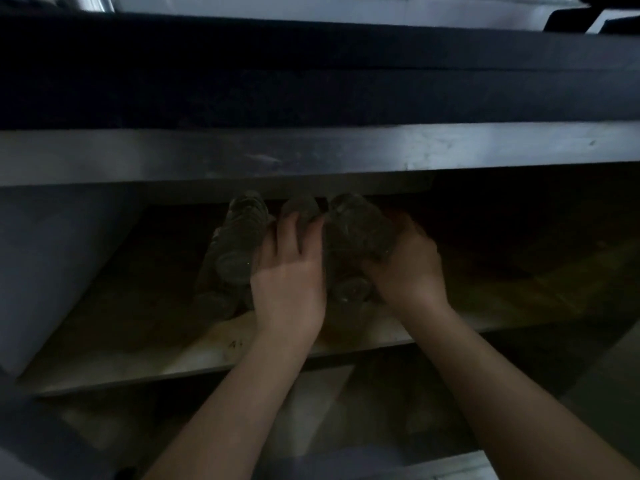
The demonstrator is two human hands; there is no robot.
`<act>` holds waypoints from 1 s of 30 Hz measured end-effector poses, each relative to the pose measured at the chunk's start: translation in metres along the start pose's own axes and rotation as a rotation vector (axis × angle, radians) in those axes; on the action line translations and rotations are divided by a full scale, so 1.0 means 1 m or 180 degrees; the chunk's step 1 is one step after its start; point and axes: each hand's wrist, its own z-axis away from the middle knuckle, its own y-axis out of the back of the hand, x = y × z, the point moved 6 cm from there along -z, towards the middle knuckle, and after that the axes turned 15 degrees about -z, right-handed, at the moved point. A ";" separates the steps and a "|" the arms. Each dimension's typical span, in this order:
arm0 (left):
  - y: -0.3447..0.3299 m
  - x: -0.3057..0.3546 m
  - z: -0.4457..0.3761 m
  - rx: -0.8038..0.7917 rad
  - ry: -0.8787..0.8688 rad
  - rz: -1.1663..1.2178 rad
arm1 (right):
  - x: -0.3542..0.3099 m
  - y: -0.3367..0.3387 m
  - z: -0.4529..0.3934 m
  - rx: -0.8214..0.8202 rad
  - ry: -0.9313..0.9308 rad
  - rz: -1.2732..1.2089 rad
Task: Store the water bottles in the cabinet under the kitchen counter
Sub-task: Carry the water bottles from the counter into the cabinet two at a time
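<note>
Dim cabinet shelf [104, 358], near front edge: bottles [239, 244] lain side by side. Middle bottle [299, 207] is gripped by left hand [287, 271], right bottle [356, 230] by right hand [408, 265].

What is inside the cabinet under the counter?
Water bottles lie on the shelf, the left hand and right hand on them. The back is too dark to see.

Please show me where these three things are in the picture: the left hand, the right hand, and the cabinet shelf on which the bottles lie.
left hand [287, 271]: head view, back of the hand.
right hand [408, 261]: head view, back of the hand, over a bottle.
cabinet shelf [138, 362]: head view, bare front part of the board.
</note>
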 end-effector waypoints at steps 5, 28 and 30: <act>-0.016 0.000 -0.004 0.0161 -0.0089 -0.0123 | 0.014 -0.015 0.011 -0.0034 0.0069 -0.0063; -0.025 -0.031 0.022 -0.0193 -0.0253 -0.0566 | 0.003 -0.038 0.014 -0.0797 0.0803 0.0805; -0.025 -0.032 0.022 -0.0146 -0.0238 -0.0541 | -0.007 -0.041 0.013 -0.0858 0.0875 0.0843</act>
